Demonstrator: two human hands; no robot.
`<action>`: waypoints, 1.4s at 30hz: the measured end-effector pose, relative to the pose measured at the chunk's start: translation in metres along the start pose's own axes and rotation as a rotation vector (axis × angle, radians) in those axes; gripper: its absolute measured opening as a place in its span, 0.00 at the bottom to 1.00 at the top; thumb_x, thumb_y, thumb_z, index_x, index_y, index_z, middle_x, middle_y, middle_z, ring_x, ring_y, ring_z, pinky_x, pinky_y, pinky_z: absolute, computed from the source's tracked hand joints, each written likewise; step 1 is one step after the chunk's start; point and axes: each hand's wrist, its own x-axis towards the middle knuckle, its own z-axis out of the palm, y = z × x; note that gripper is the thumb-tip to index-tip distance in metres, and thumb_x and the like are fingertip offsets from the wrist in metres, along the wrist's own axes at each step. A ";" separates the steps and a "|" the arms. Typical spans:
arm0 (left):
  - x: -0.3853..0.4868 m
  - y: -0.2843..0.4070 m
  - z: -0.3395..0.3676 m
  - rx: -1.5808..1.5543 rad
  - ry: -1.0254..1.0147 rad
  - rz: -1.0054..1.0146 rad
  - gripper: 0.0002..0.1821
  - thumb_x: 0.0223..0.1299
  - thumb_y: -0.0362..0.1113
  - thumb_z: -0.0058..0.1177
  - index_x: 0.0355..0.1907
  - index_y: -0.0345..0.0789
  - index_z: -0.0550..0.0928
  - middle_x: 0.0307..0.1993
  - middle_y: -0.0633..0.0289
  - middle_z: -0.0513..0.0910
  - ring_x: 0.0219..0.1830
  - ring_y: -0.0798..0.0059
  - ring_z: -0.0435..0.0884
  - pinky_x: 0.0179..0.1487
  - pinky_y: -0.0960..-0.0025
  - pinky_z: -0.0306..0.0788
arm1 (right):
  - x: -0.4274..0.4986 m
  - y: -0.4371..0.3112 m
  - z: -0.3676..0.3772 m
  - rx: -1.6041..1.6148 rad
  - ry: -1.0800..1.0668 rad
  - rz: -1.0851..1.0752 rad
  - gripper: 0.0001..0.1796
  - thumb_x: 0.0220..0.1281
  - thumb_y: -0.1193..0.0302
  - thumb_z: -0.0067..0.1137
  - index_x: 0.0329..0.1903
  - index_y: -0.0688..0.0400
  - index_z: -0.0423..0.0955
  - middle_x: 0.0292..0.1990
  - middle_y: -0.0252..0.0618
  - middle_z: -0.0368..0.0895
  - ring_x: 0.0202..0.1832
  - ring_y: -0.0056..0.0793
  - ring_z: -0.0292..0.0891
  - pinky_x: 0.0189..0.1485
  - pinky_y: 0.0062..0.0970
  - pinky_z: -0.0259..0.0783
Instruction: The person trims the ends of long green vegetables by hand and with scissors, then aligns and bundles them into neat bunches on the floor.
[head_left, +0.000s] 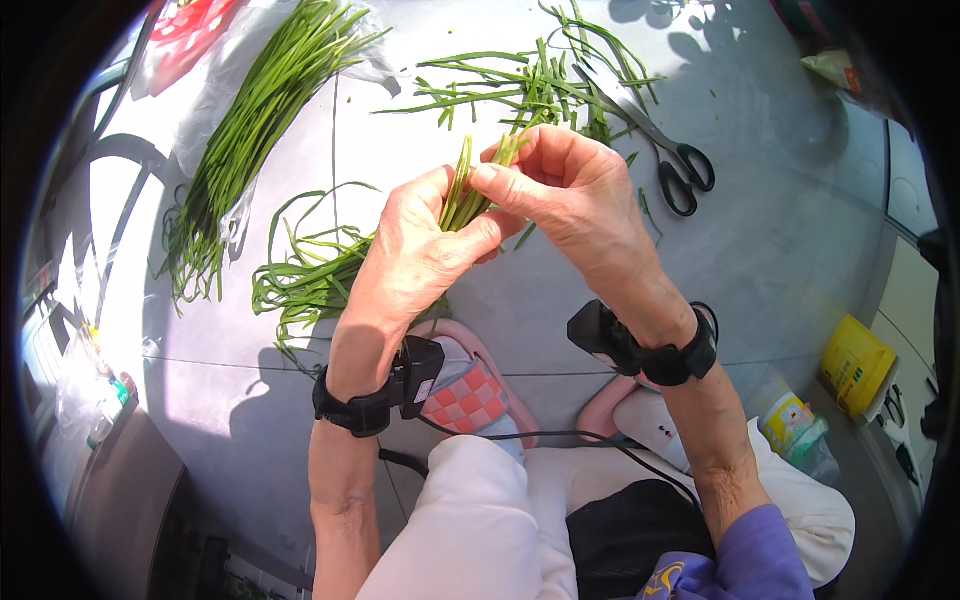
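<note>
My left hand (431, 232) is closed around a bunch of green garlic chives (466, 201), whose pale cut ends point up and away from me. The long leaves of what looks like the same bunch (319, 274) trail out to the left, below that hand. At the pale ends, the thumb and fingers of my right hand (555, 176) pinch some of the stalks. Black-handled scissors (660, 139) lie on the grey tiled floor, right of my right hand. Cut and loose chive pieces (544, 90) are scattered beyond my hands. A larger bundle of chives (259, 127) rests at the upper left.
Clear plastic (206, 112) lies under the large bundle, beside a red and white bag (184, 41). At the right are a yellow packet (856, 366) and a container with a yellow label (787, 424). My slippered feet (469, 390) are close below my hands.
</note>
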 end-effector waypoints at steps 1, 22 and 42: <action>0.000 0.001 -0.002 0.008 -0.008 -0.024 0.11 0.57 0.35 0.52 0.39 0.31 0.77 0.24 0.66 0.78 0.25 0.85 0.73 0.28 0.80 0.66 | 0.000 0.001 -0.001 0.024 -0.009 0.009 0.10 0.53 0.71 0.64 0.27 0.63 0.73 0.21 0.29 0.76 0.24 0.11 0.70 0.25 0.13 0.64; 0.001 0.002 -0.002 0.153 -0.034 -0.059 0.14 0.59 0.39 0.50 0.43 0.30 0.78 0.19 0.70 0.73 0.19 0.90 0.63 0.24 0.84 0.57 | 0.009 -0.006 -0.032 -0.085 0.052 0.007 0.12 0.57 0.64 0.60 0.38 0.59 0.79 0.28 0.26 0.78 0.33 0.13 0.71 0.37 0.14 0.64; 0.001 0.001 -0.001 0.185 -0.063 -0.051 0.12 0.58 0.39 0.47 0.31 0.32 0.79 0.21 0.67 0.76 0.22 0.85 0.68 0.29 0.79 0.61 | 0.009 -0.003 -0.016 0.011 -0.142 0.068 0.27 0.49 0.72 0.66 0.50 0.71 0.66 0.29 0.33 0.79 0.31 0.17 0.75 0.34 0.16 0.71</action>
